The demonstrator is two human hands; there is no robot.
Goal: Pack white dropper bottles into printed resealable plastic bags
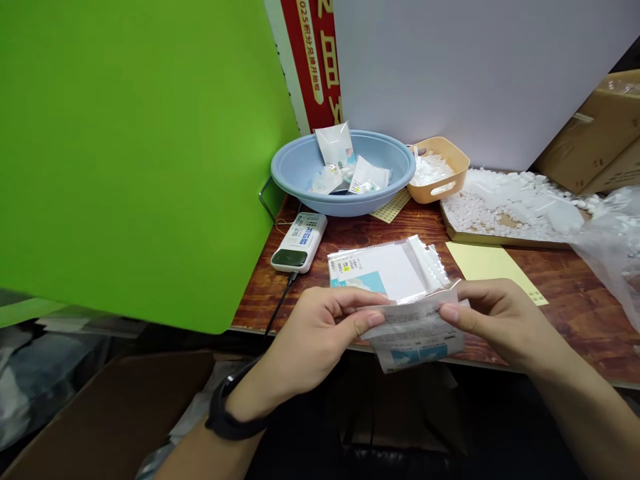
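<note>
The one camera sits on the person's head, tipped forward and down, looking from just behind the near edge of the wood-grain table point(590, 320). It is close over the left hand point(317, 340) and right hand point(500, 320), with a green board point(135, 160) filling the left of the view.

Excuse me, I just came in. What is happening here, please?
A person holds a printed plastic packet in both bare hands, with the left hand and right hand pinching its edges above a wood-pattern table. More packets lie stacked on the table just behind it. Farther back, a blue basin holds similar bags, next to an orange basket and a tray of white foam bits.
</note>
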